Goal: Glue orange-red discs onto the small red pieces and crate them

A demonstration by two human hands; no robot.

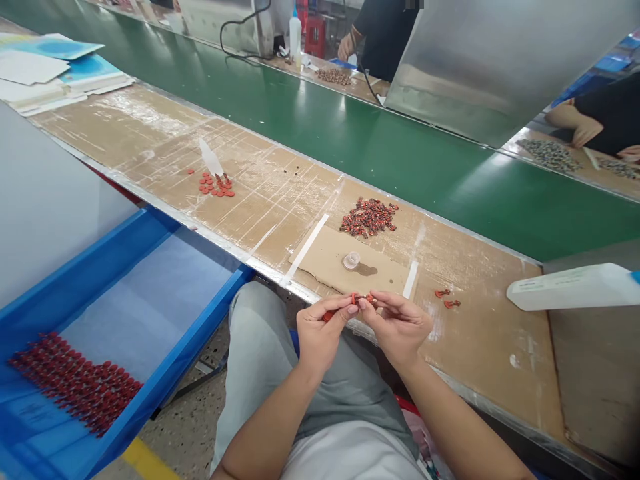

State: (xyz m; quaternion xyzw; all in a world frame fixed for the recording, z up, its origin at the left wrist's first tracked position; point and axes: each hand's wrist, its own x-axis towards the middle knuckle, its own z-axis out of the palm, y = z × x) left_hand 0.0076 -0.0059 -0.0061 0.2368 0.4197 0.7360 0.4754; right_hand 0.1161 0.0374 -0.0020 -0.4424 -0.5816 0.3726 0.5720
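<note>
My left hand (323, 330) is closed in a pinch on a small red piece (329, 315), just over the table's front edge. Facing it, my right hand (404, 328) pinches a small red-and-dark figure-like piece (369, 300); the fingertips of both hands nearly meet, and fingers cover much of the parts. Beyond the hands, a small clear cup (351, 260) stands on a cardboard sheet (325, 257). Behind that lies a heap of small red-and-black pieces (369, 217). To the right of my right hand are two loose red pieces (452, 304).
Red discs (215, 187) lie near a white pointed bottle tip (210, 159) at left. A blue tray (200, 320) holds rows of red pieces (75, 380). A white bottle (575, 287) lies at right. Across the green belt (350, 127), co-workers' hands (585, 130) are near small parts.
</note>
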